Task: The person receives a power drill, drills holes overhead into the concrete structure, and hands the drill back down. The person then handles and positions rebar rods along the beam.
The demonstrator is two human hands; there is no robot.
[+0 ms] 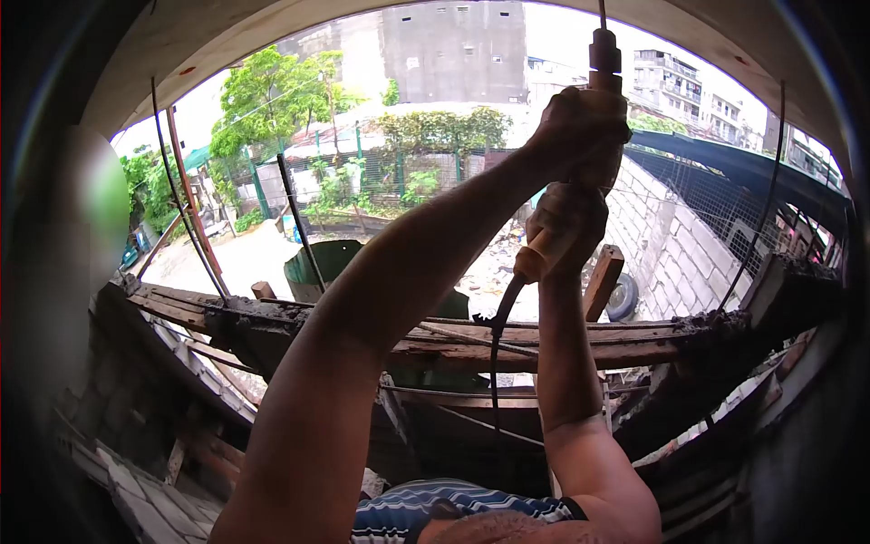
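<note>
A power drill (609, 161) points straight up, its chuck (605, 56) above my hands and a thin bit reaching to the top edge of the view. Around the front of its body, just under the chuck, my left hand (580, 127) is closed. Lower down, my right hand (573, 218) wraps the rear handle, whose end (530, 264) sticks out below the fingers. From there a dark power cord (497, 349) hangs down past the wooden boards. The bit's tip meets the concrete overhead or passes out of view; I cannot tell which.
A concrete ceiling (707, 32) curves overhead. Thin steel bars (168, 172) stand upright left and right. Rough timber boards (453, 349) cross in front at the opening's edge. Beyond lie a block wall (671, 227), a tyre (623, 297), a green metal sheet (317, 263) and trees.
</note>
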